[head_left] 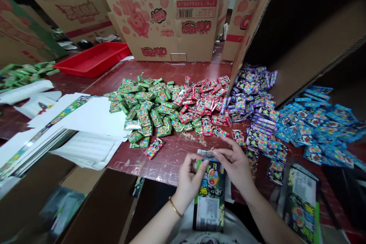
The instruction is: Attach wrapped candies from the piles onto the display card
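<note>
My left hand (191, 179) and my right hand (234, 164) are both closed on the top of a dark printed box (210, 198) held upright at the table's near edge, over my lap. Its upper flap (205, 153) sits between my fingertips. On the dark red table (168, 160) beyond lie heaps of small sachets: green ones (143, 106), red ones (204, 103), purple ones (254, 99) and blue ones (317, 122). One red sachet (153, 148) lies apart, left of my hands.
Flat white box blanks (85, 129) are stacked at the left. A red tray (94, 59) and printed cartons (160, 11) stand at the back. An open carton (309, 30) lies on its side at the right. Another dark box (303, 206) lies near the right.
</note>
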`<act>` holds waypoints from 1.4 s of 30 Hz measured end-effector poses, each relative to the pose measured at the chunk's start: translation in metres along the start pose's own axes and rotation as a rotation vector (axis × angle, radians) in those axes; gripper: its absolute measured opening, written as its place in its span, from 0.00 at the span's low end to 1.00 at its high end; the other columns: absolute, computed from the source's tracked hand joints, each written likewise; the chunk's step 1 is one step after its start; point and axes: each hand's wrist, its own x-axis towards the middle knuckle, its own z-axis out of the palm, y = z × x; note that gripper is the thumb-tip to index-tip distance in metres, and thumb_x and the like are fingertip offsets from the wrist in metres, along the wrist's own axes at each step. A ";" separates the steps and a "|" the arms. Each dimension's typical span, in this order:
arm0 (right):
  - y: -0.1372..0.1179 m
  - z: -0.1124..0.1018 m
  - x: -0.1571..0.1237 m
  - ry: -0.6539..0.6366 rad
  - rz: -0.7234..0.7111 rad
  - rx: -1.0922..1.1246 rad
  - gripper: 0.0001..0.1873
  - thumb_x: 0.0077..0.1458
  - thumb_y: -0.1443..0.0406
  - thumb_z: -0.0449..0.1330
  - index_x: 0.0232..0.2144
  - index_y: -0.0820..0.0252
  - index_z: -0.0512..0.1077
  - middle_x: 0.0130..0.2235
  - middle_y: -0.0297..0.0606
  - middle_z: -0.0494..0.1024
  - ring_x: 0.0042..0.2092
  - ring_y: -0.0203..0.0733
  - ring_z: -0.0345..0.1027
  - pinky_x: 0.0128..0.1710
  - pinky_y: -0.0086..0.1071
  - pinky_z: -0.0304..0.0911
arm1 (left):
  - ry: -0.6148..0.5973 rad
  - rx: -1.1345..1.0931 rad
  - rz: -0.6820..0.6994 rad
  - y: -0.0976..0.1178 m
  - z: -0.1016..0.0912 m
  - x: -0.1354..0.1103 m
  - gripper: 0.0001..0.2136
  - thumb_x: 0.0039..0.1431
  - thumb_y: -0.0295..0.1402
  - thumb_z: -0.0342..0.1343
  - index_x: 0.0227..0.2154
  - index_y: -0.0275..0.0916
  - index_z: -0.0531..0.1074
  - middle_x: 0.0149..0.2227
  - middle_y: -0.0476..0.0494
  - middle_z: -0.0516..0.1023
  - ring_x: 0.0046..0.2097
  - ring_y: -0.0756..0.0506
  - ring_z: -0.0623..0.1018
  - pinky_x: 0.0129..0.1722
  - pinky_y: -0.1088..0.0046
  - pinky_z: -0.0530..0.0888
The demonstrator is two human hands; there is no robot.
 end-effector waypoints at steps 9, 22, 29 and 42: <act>0.012 -0.004 -0.005 -0.089 -0.003 0.000 0.35 0.52 0.61 0.64 0.58 0.54 0.55 0.39 0.38 0.80 0.41 0.41 0.73 0.45 0.35 0.66 | 0.031 -0.065 0.064 0.002 0.001 0.010 0.13 0.53 0.28 0.61 0.37 0.40 0.62 0.36 0.47 0.72 0.40 0.48 0.73 0.42 0.72 0.70; -0.001 -0.002 0.011 -0.112 0.227 0.247 0.39 0.41 0.63 0.70 0.53 0.60 0.57 0.36 0.41 0.80 0.39 0.43 0.73 0.44 0.37 0.65 | 0.035 -0.146 -0.229 0.008 0.001 0.012 0.12 0.54 0.38 0.60 0.37 0.36 0.72 0.31 0.45 0.76 0.33 0.48 0.74 0.35 0.75 0.70; 0.002 -0.016 0.021 -0.213 0.450 0.347 0.37 0.37 0.64 0.71 0.50 0.62 0.61 0.38 0.44 0.80 0.41 0.45 0.74 0.42 0.36 0.66 | -0.011 0.059 -0.080 0.005 -0.002 0.013 0.11 0.57 0.40 0.57 0.32 0.36 0.75 0.34 0.42 0.75 0.38 0.46 0.73 0.39 0.73 0.69; 0.022 -0.004 -0.006 -0.009 0.054 0.072 0.27 0.52 0.60 0.63 0.52 0.57 0.61 0.41 0.42 0.79 0.47 0.46 0.72 0.52 0.44 0.62 | -0.130 -0.160 -0.148 -0.002 0.005 0.019 0.12 0.49 0.33 0.64 0.32 0.38 0.66 0.37 0.45 0.74 0.38 0.47 0.74 0.39 0.72 0.71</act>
